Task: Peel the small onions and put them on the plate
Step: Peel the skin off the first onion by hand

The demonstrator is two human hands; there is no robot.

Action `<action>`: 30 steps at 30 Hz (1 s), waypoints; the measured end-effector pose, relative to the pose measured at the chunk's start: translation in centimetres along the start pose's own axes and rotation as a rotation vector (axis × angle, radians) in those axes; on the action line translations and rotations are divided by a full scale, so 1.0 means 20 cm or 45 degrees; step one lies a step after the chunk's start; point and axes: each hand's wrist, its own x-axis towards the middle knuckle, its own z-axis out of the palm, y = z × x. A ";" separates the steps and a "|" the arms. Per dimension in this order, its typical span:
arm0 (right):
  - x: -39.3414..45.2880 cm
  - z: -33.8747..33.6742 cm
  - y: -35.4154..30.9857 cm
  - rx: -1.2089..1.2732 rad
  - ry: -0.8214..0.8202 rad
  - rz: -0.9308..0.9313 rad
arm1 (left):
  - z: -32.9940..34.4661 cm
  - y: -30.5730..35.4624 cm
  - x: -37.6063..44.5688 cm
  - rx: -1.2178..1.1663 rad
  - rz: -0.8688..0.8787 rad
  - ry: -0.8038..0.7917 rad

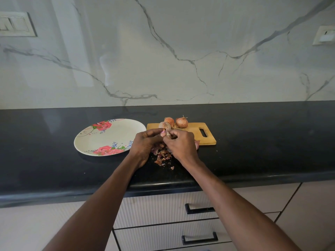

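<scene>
Now | 2 hands grip 1 onion: left hand, right hand | 3 onions on board | 1 plate

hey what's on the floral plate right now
Nothing shows on the visible part of the floral plate; no peeled onions there. The left hand covers its right edge, so that bit is hidden. Unpeeled onions sit on the cutting board.

I see soft, even daylight, pale glare streaks on the glossy wall, slightly soft focus, and wide-angle bending at the edges.
</scene>
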 end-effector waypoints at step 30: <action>0.01 -0.03 -0.01 0.157 0.042 0.002 | -0.02 0.00 0.02 -0.155 -0.029 0.044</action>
